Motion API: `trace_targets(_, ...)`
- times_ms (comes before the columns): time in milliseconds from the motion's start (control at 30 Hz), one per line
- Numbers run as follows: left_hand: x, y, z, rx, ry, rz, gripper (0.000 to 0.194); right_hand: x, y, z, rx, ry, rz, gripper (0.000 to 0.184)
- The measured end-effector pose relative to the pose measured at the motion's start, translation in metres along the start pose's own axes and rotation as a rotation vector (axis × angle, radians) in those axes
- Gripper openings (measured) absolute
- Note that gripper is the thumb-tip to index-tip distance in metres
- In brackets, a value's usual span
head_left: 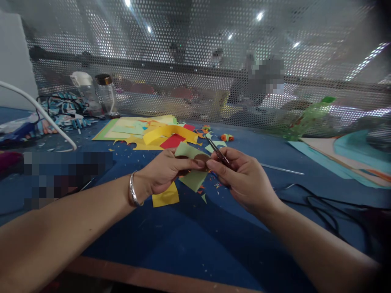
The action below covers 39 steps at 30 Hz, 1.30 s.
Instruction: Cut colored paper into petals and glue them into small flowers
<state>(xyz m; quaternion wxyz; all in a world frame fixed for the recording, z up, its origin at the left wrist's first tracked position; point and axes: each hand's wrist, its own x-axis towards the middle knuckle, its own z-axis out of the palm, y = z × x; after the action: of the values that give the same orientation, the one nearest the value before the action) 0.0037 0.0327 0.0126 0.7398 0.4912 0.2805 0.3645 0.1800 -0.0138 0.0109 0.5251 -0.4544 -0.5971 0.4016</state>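
Pale green paper [194,180] sits between the two hands above the blue tabletop [183,240], with a yellow paper piece [166,197] lying just below it. The left hand [161,171] pinches the sheet, thumb laid across the front; the right hand [244,175] is closed around small scissors [218,152], their blades pointing up and away to the left, and its thumb tip is at the sheet's right edge. Whether the blades are parted is too small to tell, and they do not appear to be in the paper. For a clean cut, I would keep the left grip close to the cutting line so the thin sheet cannot flop, yet hold the thumb clear of the blades' path. Turning the paper with the left hand while the scissors stay at one comfortable angle should give smoother curves than twisting the wrist. Short snips suit a piece this small, and the loose green offcut [204,198] and coloured scraps [217,185] below are best kept from sticking to it.
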Motion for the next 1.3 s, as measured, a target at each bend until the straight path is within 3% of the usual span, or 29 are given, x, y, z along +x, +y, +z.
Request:
trace_targets(167, 0.0, 0.0016, 0.0008, 0.009, 0.017, 0.118, 0.019, 0.002, 0.0055, -0.0045, 0.0, -0.033, 0.011, 0.038)
trace_targets(500, 0.0011, 0.004, -0.002, 0.067, 0.098, 0.166, 0.01, 0.0014, 0.0047, -0.0066, -0.157, -0.104, 0.045, 0.039)
trace_targets(1133, 0.0006, 0.0023, -0.0054, 0.074, -0.009, 0.108, 0.017, 0.0004, 0.0038, -0.0081, -0.214, -0.126, 0.034, 0.041)
trace_targets(1300, 0.0005, 0.0033, -0.0048, 0.053, 0.014, 0.101, 0.018, -0.0002, 0.002, -0.0076, -0.22, -0.123, 0.039, 0.041)
